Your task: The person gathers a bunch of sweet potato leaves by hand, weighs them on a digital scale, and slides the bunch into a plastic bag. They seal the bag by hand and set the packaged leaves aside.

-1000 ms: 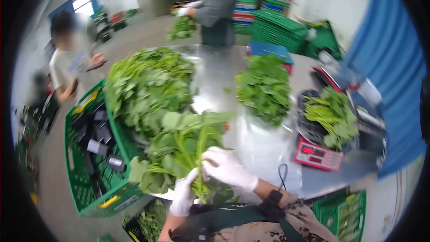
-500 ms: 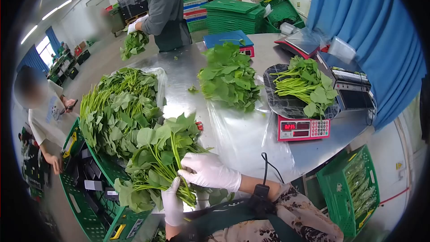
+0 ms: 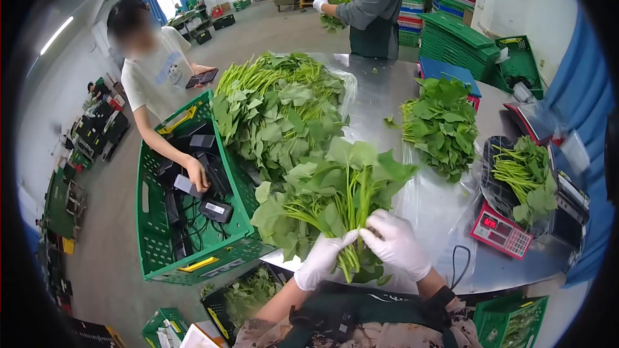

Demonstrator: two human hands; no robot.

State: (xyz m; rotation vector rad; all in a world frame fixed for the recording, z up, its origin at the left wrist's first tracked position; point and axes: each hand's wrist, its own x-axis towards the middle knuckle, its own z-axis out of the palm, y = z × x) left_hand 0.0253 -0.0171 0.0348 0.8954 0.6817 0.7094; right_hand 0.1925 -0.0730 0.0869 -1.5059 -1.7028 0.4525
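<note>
Left hand (image 3: 320, 259): white glove, lower middle of frame; fingers curled round the lower stems, thumb up against them.
Right hand (image 3: 394, 245): white glove, just right of the left; thumb and fingers pinched in on the same stems, little gap.
Bunch of greens (image 3: 351, 196): in both hands, centre of frame toward the bottom; leaves up and fanned out, stem ends poking down below the gloves.
Big pile (image 3: 277, 116): leafy greens, upper middle of frame, behind and left of the bunch.
Small pile (image 3: 442, 129): greens on the metal table (image 3: 380, 87), right of centre, well apart from the big pile.
Scale (image 3: 501, 231): red, right side of frame, digits lit; weighed greens (image 3: 529, 174) lie on its dark pan.
Second scale (image 3: 451, 72): blue top, just behind the small pile.
Green crate (image 3: 209, 267): left of the bunch, black devices and cables inside.
Co-worker, left (image 3: 158, 74): one hand down in the crate, phone (image 3: 202, 78) in the other.
Co-worker, top (image 3: 377, 6): grey sleeve, gloved, holding greens.
Curtain (image 3: 570, 71): blue, right edge.
</note>
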